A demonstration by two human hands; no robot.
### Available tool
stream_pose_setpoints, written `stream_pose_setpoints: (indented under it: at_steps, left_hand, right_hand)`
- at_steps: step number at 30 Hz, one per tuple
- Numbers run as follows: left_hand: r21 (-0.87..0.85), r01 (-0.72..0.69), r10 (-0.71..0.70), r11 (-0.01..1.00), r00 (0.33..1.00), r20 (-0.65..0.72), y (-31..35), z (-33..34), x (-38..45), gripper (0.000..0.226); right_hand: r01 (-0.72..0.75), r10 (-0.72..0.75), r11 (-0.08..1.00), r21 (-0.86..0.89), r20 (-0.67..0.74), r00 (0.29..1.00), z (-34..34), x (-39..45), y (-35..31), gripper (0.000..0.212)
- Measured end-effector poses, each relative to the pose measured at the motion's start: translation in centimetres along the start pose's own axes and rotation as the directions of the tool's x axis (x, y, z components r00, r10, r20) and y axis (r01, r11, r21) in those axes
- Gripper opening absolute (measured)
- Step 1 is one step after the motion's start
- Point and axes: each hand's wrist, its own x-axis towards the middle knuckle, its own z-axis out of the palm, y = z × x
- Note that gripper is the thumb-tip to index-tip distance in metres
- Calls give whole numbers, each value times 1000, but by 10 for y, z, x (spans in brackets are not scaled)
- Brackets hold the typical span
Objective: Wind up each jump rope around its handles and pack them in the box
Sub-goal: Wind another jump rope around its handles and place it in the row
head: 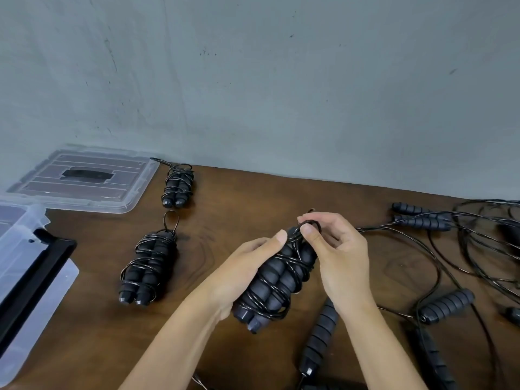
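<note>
Left hand (242, 273) grips the wound rope (277, 280); right hand (337, 249) pinches its loop; fingertips hidden.

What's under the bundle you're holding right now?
Below the held black foam-handled rope bundle lies brown wooden table and a loose ridged black handle toward its lower right. The table directly beneath is hidden by bundle and hands.
</note>
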Motion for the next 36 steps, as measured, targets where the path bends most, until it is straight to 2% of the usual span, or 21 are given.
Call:
stream_pose_setpoints:
  at_steps: [5, 7, 9, 11, 13, 16, 18, 22, 25, 28, 32, 36]
  left_hand:
    - [-208, 94, -69, 974, 990, 125, 3, -23, 6, 60]
    - [-284, 104, -78, 953, 992, 103, 6, -32, 9, 55]
    - [-311, 69, -73, 948, 997, 1, 10, -42, 16, 40]
    - [-193, 31, -65, 981, 983, -174, 15, -54, 30, 34]
    - [71, 21, 6, 997, 934, -356, 19, -71, 52, 39]
    - [350, 23, 184, 937, 818, -545, 20, -99, 95, 55]
    - [482, 90, 259, 872, 751, -607, 22, -113, 124, 60]
    - [711, 342, 322, 614, 714, -622, 27, -130, 169, 63]
    - [769, 429, 360, 473, 703, -614, 26, -135, 186, 62]
    - [776, 468, 371, 423, 692, -619, 23, -135, 194, 66]
    - [785, 502, 355, 364, 704, -615, 26, -127, 193, 82]
    - [810, 493, 413, 319, 696, -587, 29, -111, 177, 84]
  right_hand:
    - [-4, 9, 998, -60, 87, 996, 18, 25, 18, 8]
    - [-18, 36, 991, -131, 133, 990, 24, 36, 27, 9]
    - [-56, 81, 984, -169, 147, 986, 28, 44, 35, 19]
    - [-94, 123, 978, -187, 147, 982, 31, 50, 41, 27]
    - [-113, 149, 968, -222, 154, 977, 33, 55, 46, 29]
    - [-138, 181, 960, -243, 164, 970, 35, 57, 54, 27]
    - [-162, 202, 958, -235, 160, 966, 37, 58, 59, 27]
    - [-188, 222, 956, -224, 136, 966, 32, 60, 65, 27]
    - [-215, 240, 955, -205, 106, 965, 21, 59, 69, 26]
    - [-241, 258, 953, -184, 73, 963, 6, 57, 73, 22]
    - [-264, 272, 948, -177, 22, 962, -10, 55, 73, 19]
    - [-270, 272, 946, -178, -14, 962, -24, 46, 67, 18]
